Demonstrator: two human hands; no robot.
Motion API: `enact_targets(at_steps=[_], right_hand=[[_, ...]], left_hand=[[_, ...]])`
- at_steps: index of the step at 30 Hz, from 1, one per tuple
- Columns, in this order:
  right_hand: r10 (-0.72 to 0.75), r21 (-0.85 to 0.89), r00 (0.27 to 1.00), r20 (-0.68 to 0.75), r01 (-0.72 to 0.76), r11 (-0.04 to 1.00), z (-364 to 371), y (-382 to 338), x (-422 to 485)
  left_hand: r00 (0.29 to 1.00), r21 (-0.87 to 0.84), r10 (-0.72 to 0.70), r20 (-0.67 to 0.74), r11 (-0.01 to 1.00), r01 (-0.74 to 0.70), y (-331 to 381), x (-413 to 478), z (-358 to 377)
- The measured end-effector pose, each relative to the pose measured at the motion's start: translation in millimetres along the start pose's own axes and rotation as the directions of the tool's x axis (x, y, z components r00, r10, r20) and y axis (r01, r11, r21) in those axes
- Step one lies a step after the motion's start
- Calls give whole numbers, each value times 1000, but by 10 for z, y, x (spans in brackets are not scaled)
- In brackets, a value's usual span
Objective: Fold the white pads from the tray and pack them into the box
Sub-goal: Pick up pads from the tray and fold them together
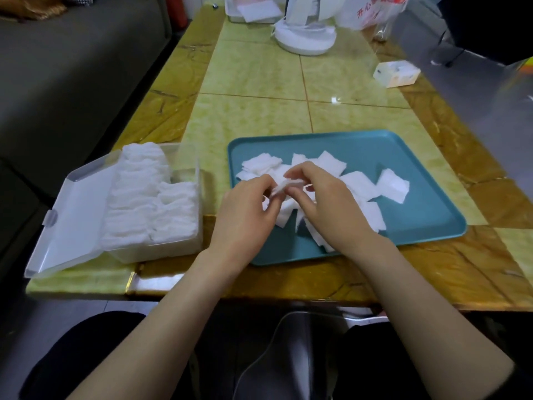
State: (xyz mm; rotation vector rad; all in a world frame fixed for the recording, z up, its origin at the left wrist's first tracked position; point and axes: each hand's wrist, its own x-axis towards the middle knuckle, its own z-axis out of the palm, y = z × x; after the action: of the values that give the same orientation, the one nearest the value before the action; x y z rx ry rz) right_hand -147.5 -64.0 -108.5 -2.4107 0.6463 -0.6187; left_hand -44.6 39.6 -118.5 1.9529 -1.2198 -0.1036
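Hand position: my left hand (245, 209) and my right hand (326, 203) meet above the left half of the teal tray (418, 226). Each hand pinches the same white pad (284, 184) between thumb and fingertips. The remaining fingers are loosely curled. The pad is bunched between the two grips; how far it is folded cannot be told.

Supply: loose square pads (393, 187) lie flat and overlapping across the middle of the tray, partly hidden under my hands. One pad lies at the right end of the heap.

Tray location: near the front edge of the tiled table (259, 76).

Container: the clear plastic box (161, 251) sits at the near-left corner of the table, just beside the tray. Its lid (78, 209) lies open to the left, past the table's left edge. Folded pads (138, 197) stand in packed rows inside.

Other items: a small white carton (396, 73) near the right edge.
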Motion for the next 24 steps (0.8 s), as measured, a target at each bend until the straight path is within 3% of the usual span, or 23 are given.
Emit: enact_targets(at_steps=[4, 9, 12, 14, 17, 19, 22, 24], right_hand=[[-3, 57, 999, -41, 6, 998, -45, 5, -23], [-114, -78, 993, 39, 117, 990, -60, 4, -60], [-57, 123, 996, 69, 48, 991, -63, -38, -57], [-1, 169, 1000, -10, 2, 986, -65, -48, -47], [65, 39, 995, -82, -62, 997, -74, 27, -16], [88, -70, 996, 18, -86, 994, -73, 87, -12], [9, -289, 973, 232, 60, 956, 17, 103, -43], [-21, -385, 956, 292, 138, 913, 88, 92, -45]], left_hand=[[999, -56, -27, -38, 998, 24, 62, -30, -15], [997, -54, -70, 26, 996, 71, 62, -56, -54], [996, -1, -74, 55, 997, 74, 33, -57, -107], [996, 3, -89, 29, 996, 88, 17, -50, -143], [991, -29, -121, -64, 992, 119, 2, -35, -207], [986, -58, -137, -98, 990, 132, -9, -24, -259], [980, -53, -144, -135, 989, 138, -23, -4, -325], [978, -33, -141, -156, 990, 138, -26, 5, -349]])
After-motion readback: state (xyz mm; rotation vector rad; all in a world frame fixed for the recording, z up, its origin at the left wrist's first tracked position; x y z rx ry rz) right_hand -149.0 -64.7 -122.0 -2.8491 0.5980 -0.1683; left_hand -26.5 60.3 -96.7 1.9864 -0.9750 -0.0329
